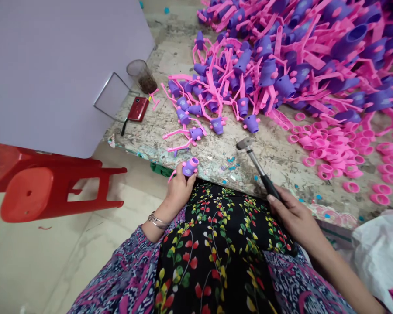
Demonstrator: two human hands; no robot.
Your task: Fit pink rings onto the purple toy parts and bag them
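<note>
- Head view: the left hand (180,187) is curled at the bench edge, fingers and thumb pinching a purple moulded part (190,167) with a pink runner stub (169,176) poking out below.
- The right hand (294,216) is closed around the black grip of a hammer (257,165), whose metal head sits over the bench top, near the edge. Whether it touches the bench cannot be told.
- Both hands are just above the person's floral dress (212,244); bangles (157,220) circle the left wrist.
- A heap of purple parts on pink runners (265,74) covers the worn bench (144,139), and loose pink rings (330,152) lie to its right.
- Beyond the left hand are a red case (137,109) and a glass tumbler (141,76) on the bench.
- A red stool (52,183) lies on its side on the floor, and a white sack (380,253) sits at lower right.
</note>
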